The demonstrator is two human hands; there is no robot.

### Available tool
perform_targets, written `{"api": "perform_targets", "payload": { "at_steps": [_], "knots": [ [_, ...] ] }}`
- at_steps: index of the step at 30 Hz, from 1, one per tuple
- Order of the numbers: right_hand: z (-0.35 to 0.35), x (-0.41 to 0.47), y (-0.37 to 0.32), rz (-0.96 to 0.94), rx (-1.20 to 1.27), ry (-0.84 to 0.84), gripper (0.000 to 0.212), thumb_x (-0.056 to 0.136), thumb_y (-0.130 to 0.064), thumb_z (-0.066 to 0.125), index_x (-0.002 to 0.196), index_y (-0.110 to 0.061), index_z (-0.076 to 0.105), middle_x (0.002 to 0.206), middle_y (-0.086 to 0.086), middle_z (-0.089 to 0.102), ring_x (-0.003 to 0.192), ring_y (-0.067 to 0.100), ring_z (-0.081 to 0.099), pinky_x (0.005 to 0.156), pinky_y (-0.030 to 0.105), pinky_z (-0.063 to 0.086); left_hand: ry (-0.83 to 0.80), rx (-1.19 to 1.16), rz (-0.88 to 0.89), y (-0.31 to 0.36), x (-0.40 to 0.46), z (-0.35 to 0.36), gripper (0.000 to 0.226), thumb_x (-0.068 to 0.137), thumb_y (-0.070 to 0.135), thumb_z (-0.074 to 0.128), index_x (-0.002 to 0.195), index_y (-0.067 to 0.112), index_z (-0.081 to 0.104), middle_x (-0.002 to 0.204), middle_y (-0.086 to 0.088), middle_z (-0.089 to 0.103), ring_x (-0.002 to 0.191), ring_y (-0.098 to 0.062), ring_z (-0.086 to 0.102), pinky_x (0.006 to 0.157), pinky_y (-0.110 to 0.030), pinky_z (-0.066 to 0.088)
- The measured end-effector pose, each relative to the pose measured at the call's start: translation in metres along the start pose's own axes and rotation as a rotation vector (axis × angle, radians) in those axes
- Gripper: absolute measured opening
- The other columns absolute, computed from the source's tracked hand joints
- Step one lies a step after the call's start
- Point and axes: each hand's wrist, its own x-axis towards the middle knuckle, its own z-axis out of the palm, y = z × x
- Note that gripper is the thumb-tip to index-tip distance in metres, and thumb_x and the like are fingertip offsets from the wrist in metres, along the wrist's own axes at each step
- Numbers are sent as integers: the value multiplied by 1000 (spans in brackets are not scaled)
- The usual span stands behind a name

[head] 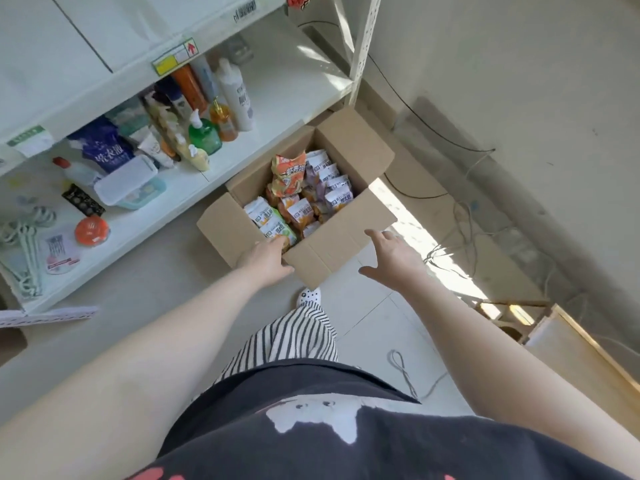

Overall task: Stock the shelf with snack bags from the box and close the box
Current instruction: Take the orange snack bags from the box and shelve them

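An open cardboard box (pixel 349 233) stands on the floor beside the white shelf (pixel 277 109). It is filled with several snack bags (pixel 301 213), with a larger orange bag (pixel 289 176) lying on top. My left hand (pixel 266 258) is at the box's near left corner. Its fingers reach over the edge among the bags and its thumb lies against the outside of the near flap (pixel 311 261). My right hand (pixel 391 259) hovers with spread fingers just off the near right flap and holds nothing.
Bottles and cleaning goods (pixel 207 123) crowd the left of the lower shelf board, while its right part is bare. A shelf post (pixel 362 46) rises behind the box. Cables (pixel 460 216) trail over the floor at right, and a wooden frame (pixel 561 327) lies further right.
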Motion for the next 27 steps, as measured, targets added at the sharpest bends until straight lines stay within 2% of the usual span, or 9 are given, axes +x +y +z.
{"api": "perform_targets", "payload": {
  "at_steps": [9, 14, 16, 19, 24, 27],
  "knots": [
    [-73, 114, 43, -55, -3, -26, 83, 86, -43, 70, 151, -16, 27, 143, 10, 46, 127, 29, 49, 87, 40, 49, 64, -126, -53, 40, 99, -66, 75, 84, 39, 66, 147, 19, 31, 143, -10, 45, 128, -28, 46, 102, -40, 43],
    [-99, 201, 63, -147, -34, -94, 80, 85, -44, 71, 148, -16, 30, 139, 8, 49, 126, 28, 48, 85, 39, 47, 101, -316, -248, 40, 133, -60, 75, 82, 42, 67, 146, 24, 33, 143, -5, 47, 124, -28, 49, 97, -40, 46],
    [-104, 239, 70, -185, -43, -123, 76, 86, -43, 70, 144, -12, 33, 134, 10, 52, 121, 30, 51, 81, 38, 47, 112, -463, -342, 40, 148, -51, 76, 81, 39, 70, 145, 21, 33, 145, -5, 45, 128, -27, 47, 101, -41, 43],
    [-97, 291, 82, -215, -52, -181, 68, 86, -40, 71, 137, -10, 38, 129, 12, 54, 113, 33, 56, 74, 35, 42, 147, -607, -427, 39, 179, -36, 77, 81, 34, 72, 145, 15, 34, 147, -9, 42, 133, -27, 42, 108, -41, 36],
    [-55, 372, 98, -205, 25, -223, 72, 81, -34, 77, 139, -13, 40, 130, 12, 54, 117, 34, 54, 84, 40, 46, 178, -679, -472, 20, 261, -12, 76, 81, 37, 72, 144, 16, 36, 144, -10, 45, 131, -27, 44, 106, -37, 36],
    [-12, 416, 104, -186, 68, -243, 71, 77, -37, 79, 136, -14, 44, 121, 11, 57, 113, 35, 54, 83, 42, 50, 207, -715, -486, -1, 322, 13, 80, 79, 41, 72, 144, 13, 35, 146, -11, 42, 133, -27, 41, 108, -40, 35]
  ]
}}
